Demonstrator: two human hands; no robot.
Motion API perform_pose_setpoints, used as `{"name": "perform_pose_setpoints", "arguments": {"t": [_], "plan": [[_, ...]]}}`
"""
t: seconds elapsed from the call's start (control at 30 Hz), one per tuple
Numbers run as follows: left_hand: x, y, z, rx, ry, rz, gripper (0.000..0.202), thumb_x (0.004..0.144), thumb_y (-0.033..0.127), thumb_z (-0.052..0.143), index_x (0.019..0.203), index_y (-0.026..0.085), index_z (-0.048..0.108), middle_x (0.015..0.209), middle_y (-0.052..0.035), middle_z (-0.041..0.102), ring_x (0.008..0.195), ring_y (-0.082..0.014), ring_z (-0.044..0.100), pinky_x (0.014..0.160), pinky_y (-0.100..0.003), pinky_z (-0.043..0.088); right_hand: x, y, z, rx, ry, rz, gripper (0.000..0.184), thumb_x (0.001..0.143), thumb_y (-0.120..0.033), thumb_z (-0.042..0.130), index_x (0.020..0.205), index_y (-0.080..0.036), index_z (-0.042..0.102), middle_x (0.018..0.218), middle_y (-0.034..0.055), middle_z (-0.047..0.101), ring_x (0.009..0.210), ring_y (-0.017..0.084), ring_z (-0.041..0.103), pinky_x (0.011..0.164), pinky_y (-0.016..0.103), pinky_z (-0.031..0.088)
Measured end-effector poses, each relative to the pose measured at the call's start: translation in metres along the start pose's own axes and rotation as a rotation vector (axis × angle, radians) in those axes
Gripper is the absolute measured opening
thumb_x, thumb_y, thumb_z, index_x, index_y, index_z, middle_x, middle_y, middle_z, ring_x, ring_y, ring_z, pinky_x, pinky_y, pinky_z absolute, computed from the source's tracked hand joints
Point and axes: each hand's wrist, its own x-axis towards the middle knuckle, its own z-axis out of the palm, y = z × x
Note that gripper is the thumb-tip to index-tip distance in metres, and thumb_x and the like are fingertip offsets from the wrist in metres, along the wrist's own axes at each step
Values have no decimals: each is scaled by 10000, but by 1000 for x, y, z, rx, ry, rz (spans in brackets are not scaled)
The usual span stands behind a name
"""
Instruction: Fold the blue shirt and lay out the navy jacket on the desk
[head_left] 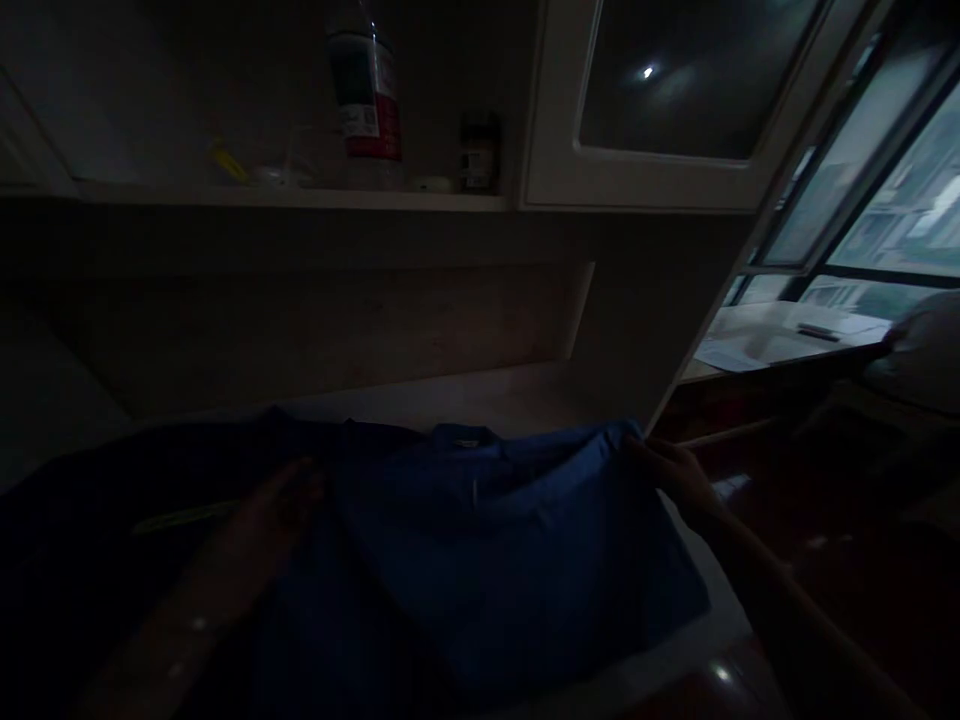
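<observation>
A dark blue shirt (480, 540) lies spread on a pale surface (697, 620) in a very dim room, collar toward the far side. My right hand (675, 470) pinches the shirt's far right corner, fingers closed on the cloth. My left hand (270, 510) rests on the left part of the shirt with fingers stretched out and laid on the fabric; the dark blurs its fingertips.
A shelf (300, 195) above holds a large bottle (365, 95) with a red label, a small dark jar (478, 155) and small items. A white cabinet door (645, 110) hangs at upper right. A desk with papers (780, 340) stands by the window at right.
</observation>
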Motion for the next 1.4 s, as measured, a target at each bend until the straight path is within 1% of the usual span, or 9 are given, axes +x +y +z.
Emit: {"name": "perform_pose_setpoints", "arguments": {"t": [0.07, 0.17, 0.23, 0.33, 0.43, 0.6, 0.77, 1.1, 1.4], "plan": [[44, -1, 32, 48, -143, -9, 260, 916, 257, 362, 1076, 212, 562, 1171, -80, 644, 921, -176, 669, 754, -340, 562, 43, -27, 17, -92, -15, 11, 540, 877, -531, 370, 1024, -109, 675, 901, 142, 701, 848, 260, 661, 717, 346, 510], [77, -28, 60, 421, -43, 140, 422, 877, 339, 428, 1248, 143, 465, 1225, -179, 607, 1012, -273, 645, 895, -500, 498, 67, -44, 48, -183, 9, -36, 554, 897, -450, 357, 1264, -74, 535, 1089, 216, 647, 995, 308, 620, 837, 440, 474], [78, -57, 68, 633, -70, 326, 508, 816, 364, 545, 1263, 130, 493, 1288, -184, 567, 1163, -310, 552, 1031, -526, 379, 58, -41, 74, -223, 13, -110, 561, 900, -420, 371, 1387, -146, 407, 1274, 194, 556, 1139, 302, 542, 945, 477, 411], [69, -92, 75, 1078, -282, 792, 459, 851, 419, 500, 1262, 220, 548, 1388, -93, 506, 1282, -290, 438, 1106, -505, 285, 30, -24, 116, -343, -61, -222, 518, 892, -466, 400, 1386, -312, 408, 1465, 83, 387, 1319, 314, 355, 1059, 608, 209], [68, -101, 94, 1344, -358, 999, 431, 905, 437, 395, 1255, 252, 566, 1396, -59, 506, 1247, -275, 477, 1088, -508, 313, 15, -5, 147, -533, -188, -263, 536, 913, -562, 272, 1415, -381, 326, 1543, 32, 236, 1403, 336, 171, 999, 750, 49], [92, -105, 141, 1509, -406, 984, 504, 945, 463, 245, 1359, 264, 452, 1465, -29, 419, 1330, -248, 379, 1103, -511, 272, 41, 8, 157, -614, -232, -276, 602, 900, -635, 137, 1444, -396, 233, 1558, 8, 177, 1419, 320, 121, 979, 773, 40], [126, -145, 158, 1706, -376, 834, 625, 900, 579, 256, 1382, 223, 432, 1467, -106, 404, 1340, -347, 343, 1081, -596, 206, 83, 16, 152, -636, -263, -293, 599, 899, -637, 119, 1444, -409, 216, 1563, -8, 149, 1418, 319, 131, 977, 777, 53], [184, -173, 230, 1659, -408, 764, 699, 881, 631, 179, 1423, 228, 356, 1500, -99, 351, 1363, -327, 301, 1093, -561, 197, 170, 39, 142, -705, -257, -287, 588, 907, -621, 103, 1452, -412, 174, 1560, -1, 178, 1412, 318, 153, 989, 757, 132], [214, -185, 254, 1631, -406, 732, 719, 871, 648, 170, 1438, 234, 326, 1517, -86, 319, 1390, -337, 236, 1107, -581, 138, 216, 46, 145, -709, -275, -329, 566, 918, -604, 119, 1451, -422, 171, 1566, -24, 151, 1414, 288, 155, 1042, 696, 127]]}}
